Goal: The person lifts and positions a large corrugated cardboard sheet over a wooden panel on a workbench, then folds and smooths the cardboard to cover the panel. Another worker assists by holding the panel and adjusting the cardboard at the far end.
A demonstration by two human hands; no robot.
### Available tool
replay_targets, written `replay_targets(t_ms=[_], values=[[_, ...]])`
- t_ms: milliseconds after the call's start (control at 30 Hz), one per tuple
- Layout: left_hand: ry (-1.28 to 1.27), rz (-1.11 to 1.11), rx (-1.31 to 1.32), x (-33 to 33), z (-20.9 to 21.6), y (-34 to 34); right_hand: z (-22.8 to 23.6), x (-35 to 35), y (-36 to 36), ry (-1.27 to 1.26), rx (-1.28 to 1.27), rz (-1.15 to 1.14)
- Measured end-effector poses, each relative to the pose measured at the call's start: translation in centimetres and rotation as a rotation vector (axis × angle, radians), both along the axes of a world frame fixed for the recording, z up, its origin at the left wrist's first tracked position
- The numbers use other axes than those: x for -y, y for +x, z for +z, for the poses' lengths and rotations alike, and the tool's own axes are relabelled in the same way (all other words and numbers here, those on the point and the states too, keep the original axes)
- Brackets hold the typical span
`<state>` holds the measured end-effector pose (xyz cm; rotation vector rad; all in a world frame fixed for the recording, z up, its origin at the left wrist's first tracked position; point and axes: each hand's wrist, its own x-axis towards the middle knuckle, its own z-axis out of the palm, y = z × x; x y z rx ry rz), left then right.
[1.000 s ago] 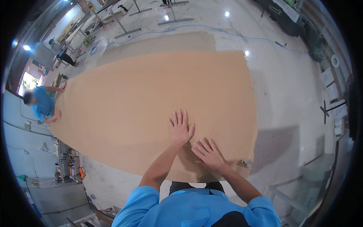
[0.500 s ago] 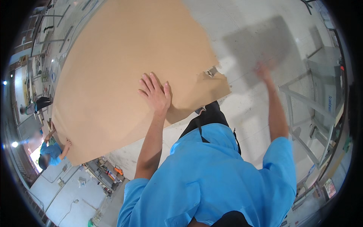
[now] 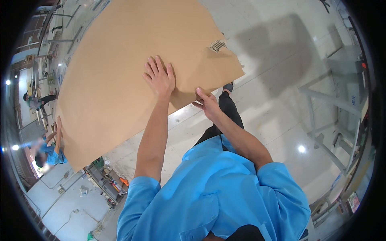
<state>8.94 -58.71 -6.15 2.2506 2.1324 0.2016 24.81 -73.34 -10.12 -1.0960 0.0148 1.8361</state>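
A large brown cardboard sheet (image 3: 116, 76) stretches in front of me, running far off to the left. Its right end is ragged, with a torn patch (image 3: 217, 46) that bares the corrugated layer. My left hand (image 3: 161, 81) lies flat on the sheet, fingers spread. At the near edge, my right hand (image 3: 207, 103) pinches the cardboard, thumb on top and some fingers below, partly hidden. A co-worker (image 3: 53, 154) in a blue shirt stands by the sheet's far left end, with hands at its edge.
A grey metal frame (image 3: 329, 124) stands on the tiled floor (image 3: 273, 132) to my right. At the lower left sits a bench with tools (image 3: 103, 180), an orange one (image 3: 124, 181) among them. Farther left, another person (image 3: 35, 101) is near more metal frames.
My right hand has swung in from the far right and taken hold of the sheet's near edge. My left hand has shifted slightly farther away. I have stepped, with one foot now showing.
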Motion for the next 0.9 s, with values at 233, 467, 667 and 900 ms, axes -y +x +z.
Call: replay_targets(t_ms=[233,467,667,900], values=[[0.031,-0.038,-0.008,2.2,0.1,-1.7,-2.0,3.0,6.2,0.829,0.776,1.02],[-0.034,-0.002,0.06,1.4,0.7,-1.3,-4.7,-4.6,9.7,0.929,1.318,0.732],[0.023,-0.067,0.006,1.2,0.1,-1.9,3.2,-2.8,17.0,0.686,0.888,1.076],[-0.032,-0.113,0.081,0.9,1.7,-1.0,4.9,-13.8,21.5,0.621,0.592,0.602]])
